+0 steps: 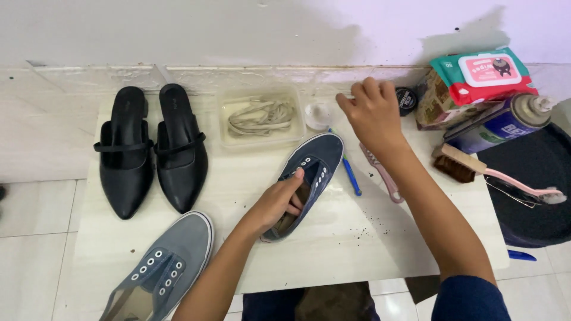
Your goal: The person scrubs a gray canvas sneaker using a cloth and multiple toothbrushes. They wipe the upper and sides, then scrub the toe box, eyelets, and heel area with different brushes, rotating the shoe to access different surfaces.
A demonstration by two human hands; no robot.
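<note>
The left hand (pixel 278 202) is closed on the dark sneaker (pixel 309 178) at mid frame, fingers tucked inside its opening and thumb over the edge by the eyelets, so the shoe lies toe-up toward the upper right on the pale board (pixel 333 249); the right hand (pixel 372 113) is raised above the board at upper centre, fingers curled with the tips pinched together, though what they hold, if anything, I cannot tell; just left of it sits a small white cup (pixel 318 114), and just right a small black tin (pixel 406 100); beside the dark sneaker's right edge lies a blue toothbrush (pixel 351 176), and a pink brush (pixel 380 172) lies further right, partly under the right forearm; above the sneaker a clear tub (pixel 260 116) holds pale laces in cloudy water; at upper left two black flats (pixel 151 151) stand side by side, toes toward the bottom; at lower left a grey sneaker (pixel 160 270), laceless, runs off the frame; at far right lie a wooden brush (pixel 461 163) with a pink handle, a spray can (pixel 505 122) on its side, and a wipes pack (pixel 485 74) atop a box.
</note>
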